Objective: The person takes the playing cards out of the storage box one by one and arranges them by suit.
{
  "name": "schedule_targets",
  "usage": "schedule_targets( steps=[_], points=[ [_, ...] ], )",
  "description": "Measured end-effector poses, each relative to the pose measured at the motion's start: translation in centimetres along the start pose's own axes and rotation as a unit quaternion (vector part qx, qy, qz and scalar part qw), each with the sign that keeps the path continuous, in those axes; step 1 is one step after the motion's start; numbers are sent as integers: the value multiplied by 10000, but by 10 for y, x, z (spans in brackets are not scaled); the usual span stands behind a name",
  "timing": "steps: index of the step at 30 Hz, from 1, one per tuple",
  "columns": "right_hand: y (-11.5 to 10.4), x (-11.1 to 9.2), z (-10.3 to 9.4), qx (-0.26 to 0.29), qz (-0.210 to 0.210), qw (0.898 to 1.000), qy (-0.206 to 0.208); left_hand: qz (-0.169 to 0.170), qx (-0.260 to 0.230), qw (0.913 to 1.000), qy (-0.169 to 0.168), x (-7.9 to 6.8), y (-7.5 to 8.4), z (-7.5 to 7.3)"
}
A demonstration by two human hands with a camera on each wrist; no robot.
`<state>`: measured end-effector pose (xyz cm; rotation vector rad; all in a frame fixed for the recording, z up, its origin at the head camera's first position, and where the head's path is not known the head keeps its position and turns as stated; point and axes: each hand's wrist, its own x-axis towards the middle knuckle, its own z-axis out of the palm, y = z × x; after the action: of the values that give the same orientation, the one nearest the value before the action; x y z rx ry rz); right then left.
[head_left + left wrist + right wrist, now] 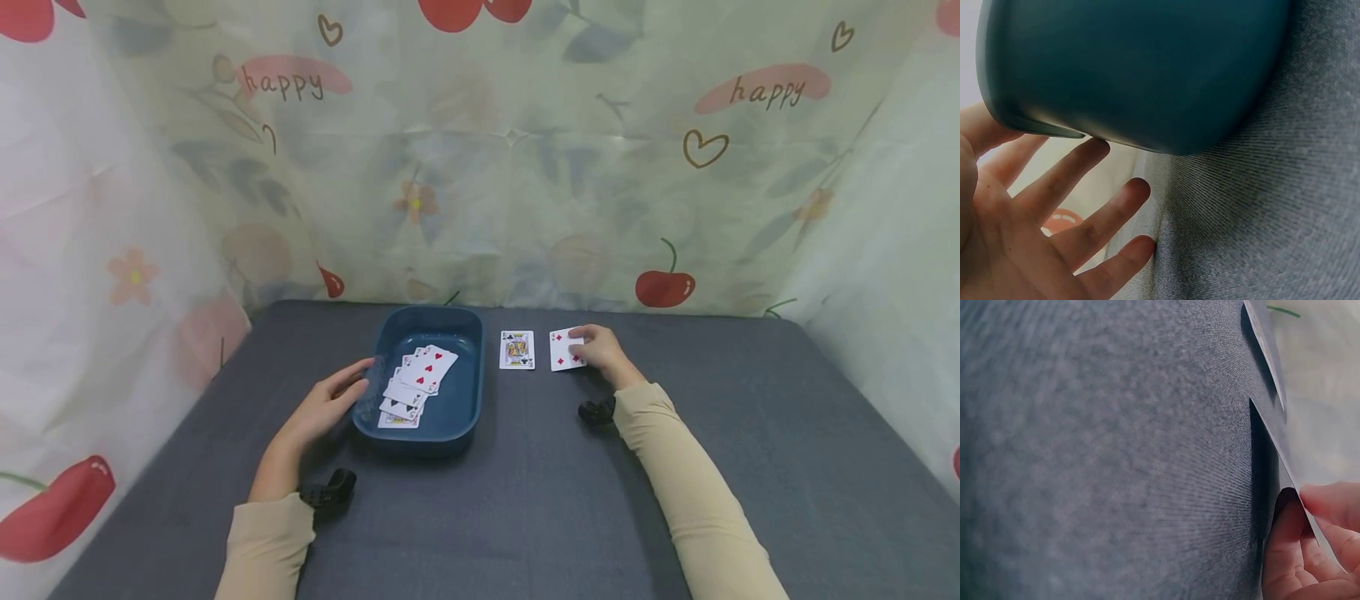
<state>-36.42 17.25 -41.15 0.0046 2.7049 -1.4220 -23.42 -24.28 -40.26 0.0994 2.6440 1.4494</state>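
My right hand (600,354) pinches a diamonds playing card (561,350) at its right edge. In the right wrist view this card (1280,453) tilts up off the cloth between thumb and fingers. Just left of it lies a king of clubs (517,350), face up. My left hand (326,408) is at the left side of a dark blue plastic bin (482,408). Its fingers are spread and fairly straight, a fingertip touching the bin wall (1141,69) below the rim. Inside the bin, several face-up cards overlap, a hearts card (429,368) on top.
Dark grey cloth (540,517) covers the table. A patterned curtain (510,208) hangs along the back edge, with more curtain on both sides. Each wrist wears a small black device, such as the left wrist camera (330,492).
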Motion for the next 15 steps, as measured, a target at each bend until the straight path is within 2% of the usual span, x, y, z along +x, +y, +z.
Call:
schedule_targets(
  steps=[15],
  points=[
    [-4,1,1,-349,10,9994,-64,-117,53,9999,-16,-1,2,0]
  ],
)
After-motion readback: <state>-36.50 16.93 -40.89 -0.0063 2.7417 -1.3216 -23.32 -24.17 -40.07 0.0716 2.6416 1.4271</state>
